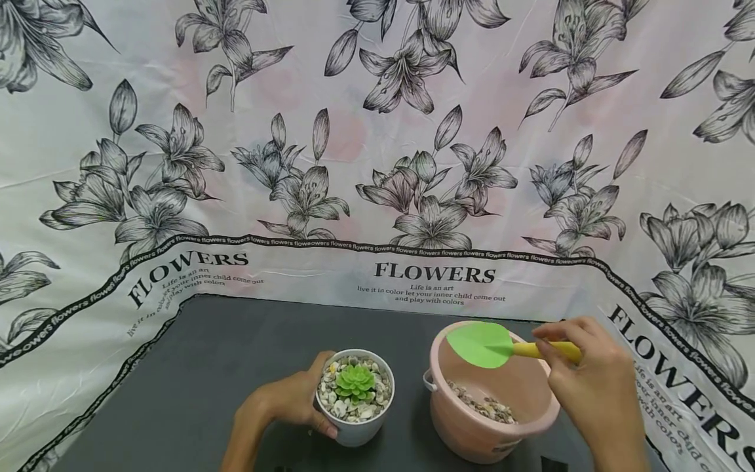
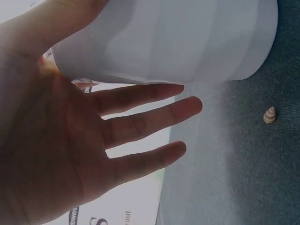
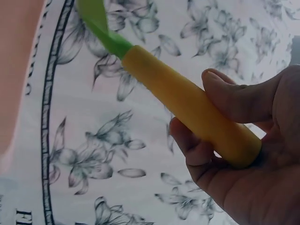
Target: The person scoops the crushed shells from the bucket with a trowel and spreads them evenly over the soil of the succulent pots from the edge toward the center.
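Note:
My left hand grips a small white flower pot at its left side, thumb in front and forefinger behind. In the left wrist view, three other fingers stretch out beside the pot's wall. A green succulent sits in the pot among pale pebbles and shells. With thumb and fingers, my right hand holds a toy shovel by its yellow handle. The shovel's green blade is over a pink bucket, with small gravel lying on the bucket's bottom.
A small striped snail shell lies on the dark grey table near the pot. A white flower-printed cloth hangs behind and around the table. The bucket's handle joint sticks out on its left.

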A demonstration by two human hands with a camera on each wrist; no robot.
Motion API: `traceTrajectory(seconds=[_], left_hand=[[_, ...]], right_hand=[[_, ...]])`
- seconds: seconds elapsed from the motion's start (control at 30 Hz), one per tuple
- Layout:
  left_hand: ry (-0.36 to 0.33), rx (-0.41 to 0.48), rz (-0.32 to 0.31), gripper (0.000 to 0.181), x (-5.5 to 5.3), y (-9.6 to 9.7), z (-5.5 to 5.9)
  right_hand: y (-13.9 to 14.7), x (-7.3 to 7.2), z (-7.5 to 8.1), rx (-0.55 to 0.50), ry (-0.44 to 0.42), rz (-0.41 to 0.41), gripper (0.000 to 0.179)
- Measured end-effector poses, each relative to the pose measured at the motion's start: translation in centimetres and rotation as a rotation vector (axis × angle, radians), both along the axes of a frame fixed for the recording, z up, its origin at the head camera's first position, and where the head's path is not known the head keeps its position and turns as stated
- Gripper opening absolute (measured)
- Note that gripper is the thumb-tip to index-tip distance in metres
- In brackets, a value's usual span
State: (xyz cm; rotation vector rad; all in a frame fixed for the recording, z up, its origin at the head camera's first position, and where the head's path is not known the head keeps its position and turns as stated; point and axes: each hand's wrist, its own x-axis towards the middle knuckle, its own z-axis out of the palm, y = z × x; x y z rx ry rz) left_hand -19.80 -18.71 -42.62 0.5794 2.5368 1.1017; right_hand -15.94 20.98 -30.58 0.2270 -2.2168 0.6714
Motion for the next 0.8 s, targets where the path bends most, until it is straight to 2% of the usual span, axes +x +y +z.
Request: traceTrajectory(seconds=[0.1,0.17,0.33,0.5,0.63,0.8], left_hand=[[0.007,0.007,-0.003,0.123,-0.3,0.2,0.0],[0.011,0.012,0.005,0.124,-0.6,0.5,-0.1],[0.022,0.013,0.036,0.13,-1.2,1.1,-0.5],[0.007,0.015,0.047,0.131,-1.9,1.8,-0.6],[-0.007,0.013,0.057,0.131,-2.1,2.0,-0.5],[0.011,0.005,0.07,0.131,-2.4,1.9,-0.5]], right_hand=[[1.0,-0.6,-0.9,0.035,-0.054,0.013,0.028],[1.4,-1.2,-1.7,0.071,-0.07,0.057,0.03],[1.7,-2.7,-3.4,0.178,-0.051,0.233,0.038],[1.7,-3.8,-4.6,0.224,-0.099,0.398,0.046],[1.5,-4.5,-5.3,0.26,-0.156,0.41,0.05],[1.2,-5.3,-5.9,0.327,-0.15,0.384,0.051]])
